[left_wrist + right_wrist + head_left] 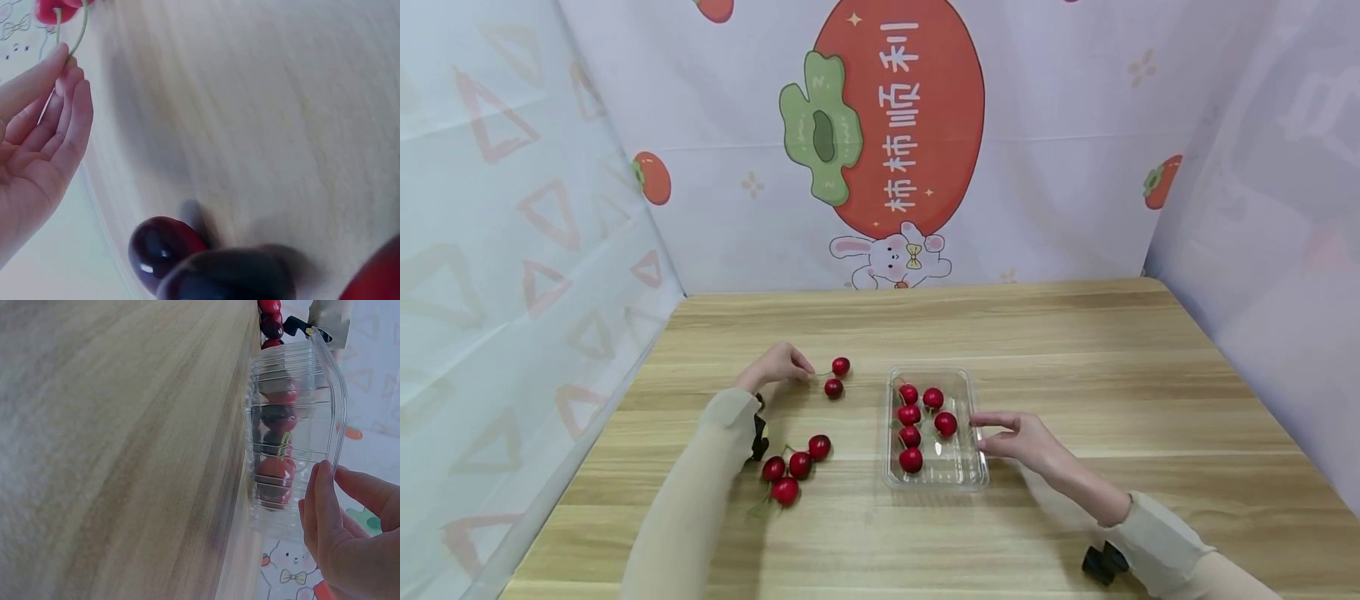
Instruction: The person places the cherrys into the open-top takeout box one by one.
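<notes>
My left hand [780, 364] pinches the thin green stems [81, 31] of two red cherries between thumb and fingertip. One of these cherries [841, 367] lies just behind the other cherry [833, 388], to the right of the fingertips. On the right, my right hand [1026, 437] holds the right rim of a clear plastic container [955, 477] with thumb and fingers. Inside it sit several cherries: a column along the left wall, including a front cherry [911, 460], and two more to its right, one of them a cherry [946, 424].
Several loose cherries [801, 464] lie in a group on the wooden table [850, 542], in front of the left hand and beside the left forearm. Printed cloth [1045, 208] hangs behind the table, with more cloth at both sides.
</notes>
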Action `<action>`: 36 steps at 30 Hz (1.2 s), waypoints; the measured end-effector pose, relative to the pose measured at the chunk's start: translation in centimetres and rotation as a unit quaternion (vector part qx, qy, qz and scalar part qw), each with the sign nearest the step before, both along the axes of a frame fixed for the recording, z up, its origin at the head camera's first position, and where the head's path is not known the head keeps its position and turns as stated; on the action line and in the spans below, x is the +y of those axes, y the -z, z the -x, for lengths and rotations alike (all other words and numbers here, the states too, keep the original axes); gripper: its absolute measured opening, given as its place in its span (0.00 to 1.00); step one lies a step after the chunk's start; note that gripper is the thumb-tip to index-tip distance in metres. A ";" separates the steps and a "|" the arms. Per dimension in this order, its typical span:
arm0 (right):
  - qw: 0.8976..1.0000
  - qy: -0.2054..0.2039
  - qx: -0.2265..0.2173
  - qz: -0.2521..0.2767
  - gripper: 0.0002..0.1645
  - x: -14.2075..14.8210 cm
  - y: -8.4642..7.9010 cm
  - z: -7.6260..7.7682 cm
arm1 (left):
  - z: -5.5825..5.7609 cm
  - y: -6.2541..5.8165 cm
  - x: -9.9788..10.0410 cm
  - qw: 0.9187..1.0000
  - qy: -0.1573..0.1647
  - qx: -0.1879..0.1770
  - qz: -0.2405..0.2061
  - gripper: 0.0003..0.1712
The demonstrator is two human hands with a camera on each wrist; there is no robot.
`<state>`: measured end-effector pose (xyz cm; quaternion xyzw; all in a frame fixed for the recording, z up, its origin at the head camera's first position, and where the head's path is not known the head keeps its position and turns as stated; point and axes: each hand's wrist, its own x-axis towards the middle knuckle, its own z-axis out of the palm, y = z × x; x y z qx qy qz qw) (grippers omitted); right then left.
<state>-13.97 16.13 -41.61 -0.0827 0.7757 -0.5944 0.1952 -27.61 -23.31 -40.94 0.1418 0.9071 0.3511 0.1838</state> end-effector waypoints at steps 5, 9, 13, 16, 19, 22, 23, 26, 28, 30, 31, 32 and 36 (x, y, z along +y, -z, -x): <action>1.000 0.001 -0.003 -0.001 0.31 0.0 0.0 0.0 | 0.0 -0.1 -0.1 0.999 -0.021 -0.034 -0.033 0.08; 1.000 0.003 -0.002 -0.003 0.31 0.0 -0.1 0.0 | -0.1 -0.3 -0.1 0.997 -0.029 -0.040 -0.054 0.08; 1.000 0.004 -0.002 -0.003 0.31 -0.1 -0.1 0.0 | -0.4 -0.7 0.0 0.996 -0.030 -0.043 -0.074 0.10; 1.000 0.002 0.001 -0.003 0.30 -0.1 -0.1 0.0 | -0.6 -0.8 0.1 0.995 -0.031 -0.043 -0.090 0.11; 1.000 0.001 0.000 -0.001 0.30 -0.1 -0.1 0.0 | -0.8 -1.1 0.2 0.992 -0.038 -0.047 -0.108 0.12; 1.000 0.002 -0.002 0.001 0.30 -0.1 0.0 0.0 | -1.1 -1.4 0.3 0.989 -0.053 -0.056 -0.122 0.12; 1.000 0.002 -0.002 0.001 0.30 -0.1 0.0 0.0 | -1.2 -1.6 0.4 0.989 -0.057 -0.059 -0.126 0.13; 1.000 0.002 0.000 0.000 0.30 0.0 -0.1 0.0 | -1.5 -2.0 0.5 0.987 -0.067 -0.063 -0.134 0.13; 1.000 0.002 0.001 0.000 0.30 0.0 -0.1 0.0 | -1.7 -2.3 0.6 0.985 -0.072 -0.065 -0.139 0.14; 1.000 0.001 0.002 -0.002 0.30 0.0 -0.1 0.0 | -1.9 -2.5 0.7 0.984 -0.077 -0.068 -0.146 0.14; 1.000 0.001 0.002 -0.002 0.30 0.0 0.0 0.0 | -2.0 -2.6 0.8 0.983 -0.079 -0.070 -0.148 0.15; 1.000 0.001 0.002 -0.001 0.30 0.0 0.0 0.0 | -2.1 -2.7 0.9 0.983 -0.081 -0.071 -0.150 0.15; 1.000 0.002 0.002 0.002 0.31 0.0 0.2 0.0 | -2.4 -3.3 1.3 0.983 -0.080 -0.073 -0.151 0.17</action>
